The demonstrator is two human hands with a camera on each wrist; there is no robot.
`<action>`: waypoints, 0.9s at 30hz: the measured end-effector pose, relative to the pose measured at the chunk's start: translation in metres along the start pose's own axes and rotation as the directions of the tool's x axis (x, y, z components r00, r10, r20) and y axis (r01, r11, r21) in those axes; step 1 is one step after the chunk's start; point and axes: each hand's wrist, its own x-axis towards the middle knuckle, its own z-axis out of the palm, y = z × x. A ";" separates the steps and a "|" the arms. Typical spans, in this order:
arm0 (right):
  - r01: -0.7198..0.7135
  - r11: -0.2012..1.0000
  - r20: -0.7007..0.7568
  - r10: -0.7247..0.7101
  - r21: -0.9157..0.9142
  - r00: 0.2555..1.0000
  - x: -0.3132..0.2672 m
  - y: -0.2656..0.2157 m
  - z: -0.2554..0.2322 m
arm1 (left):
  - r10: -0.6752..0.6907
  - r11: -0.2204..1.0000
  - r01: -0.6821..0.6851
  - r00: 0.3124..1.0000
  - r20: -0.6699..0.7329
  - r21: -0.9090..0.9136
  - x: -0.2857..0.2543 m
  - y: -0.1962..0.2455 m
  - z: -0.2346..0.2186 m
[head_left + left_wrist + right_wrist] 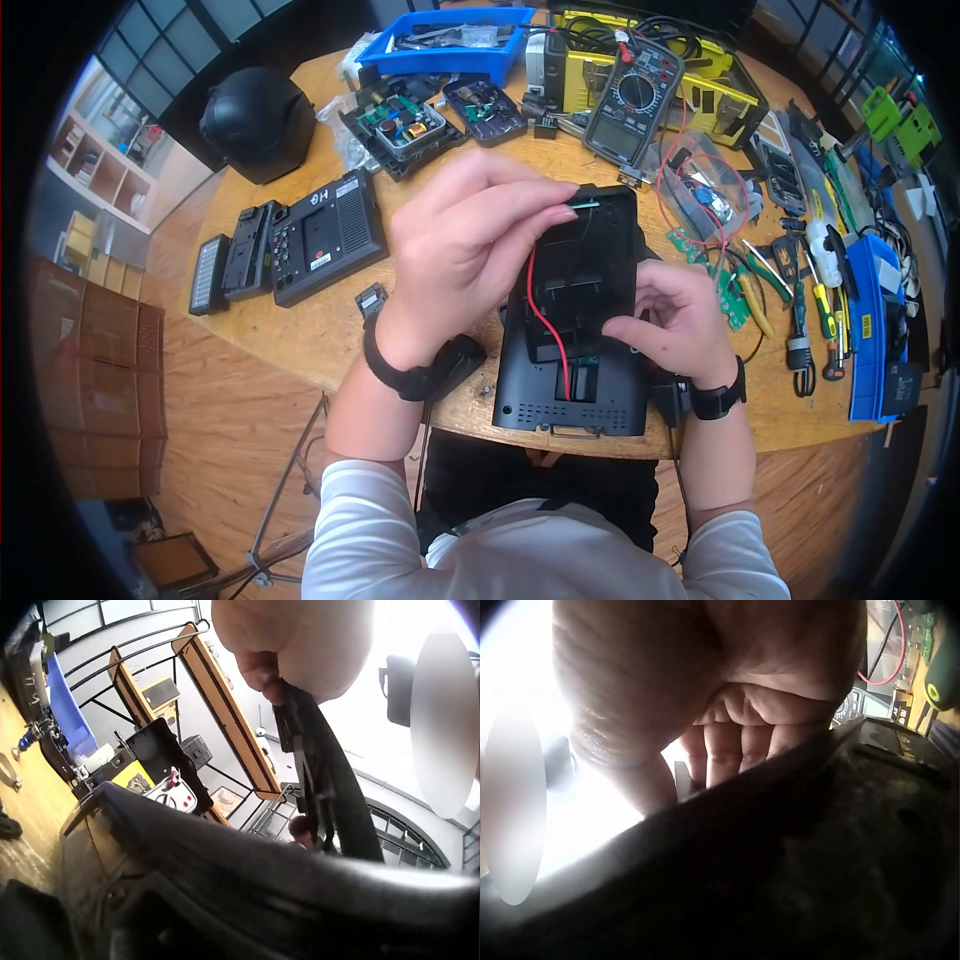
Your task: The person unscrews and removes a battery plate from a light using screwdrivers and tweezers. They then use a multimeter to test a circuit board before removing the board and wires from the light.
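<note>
A black plastic cover (592,275) stands tilted up over a black device housing (530,400) at the table's front edge in the head view. My left hand (460,235) pinches the cover's top left edge; a short green wire (588,204) shows at the fingertips. In the left wrist view, those fingertips (274,691) meet the cover's upper end. From under the left hand a red wire (549,325) runs down into the housing's opening. My right hand (690,325) holds the cover's right side, thumb in front and fingers behind, partly hidden. The right wrist view shows its curled fingers (724,754).
Black device parts (325,240) lie to the left, opened circuit housings (405,130) behind them. A multimeter (635,100) leans on a yellow toolbox (710,95). Screwdrivers (824,300), pliers (768,270) and a blue bin (872,340) line the right side. Another blue bin (375,52) stands at the back.
</note>
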 end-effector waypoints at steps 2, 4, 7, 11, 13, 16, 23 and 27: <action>0.017 0.990 0.103 -0.003 -0.140 0.995 0.001 -0.001 -0.005 | 0.021 0.999 -0.017 0.997 0.077 -0.048 0.005 -0.002 0.000; -0.063 0.988 0.104 0.078 -0.140 0.992 0.000 0.001 -0.006 | -0.009 1.000 0.012 0.993 0.121 -0.022 0.007 -0.005 0.000; -0.186 0.976 -0.046 0.192 0.113 0.980 0.003 0.002 0.007 | -0.004 1.000 0.004 0.995 0.103 0.001 0.007 -0.004 0.001; 0.026 0.977 -0.260 0.031 0.212 0.965 0.004 -0.003 0.016 | 0.040 0.993 -0.048 0.996 0.076 0.112 0.009 0.019 -0.001; 0.209 0.916 -0.096 -0.255 -0.342 0.962 0.003 -0.009 0.001 | 0.037 0.984 -0.052 0.995 0.089 0.168 0.011 0.023 -0.001; 0.345 0.753 0.118 -0.340 -0.560 0.933 0.005 -0.018 0.002 | 0.021 0.976 -0.040 0.996 0.089 0.214 0.011 0.025 -0.001; 0.300 0.754 0.144 -0.268 -0.584 0.953 0.001 -0.022 0.014 | 0.035 0.962 -0.050 0.997 0.063 0.268 0.012 0.031 0.000; 0.294 0.725 0.099 -0.300 -0.623 0.949 -0.003 -0.025 0.025 | 0.056 0.936 -0.075 0.996 0.065 0.345 0.009 0.045 -0.001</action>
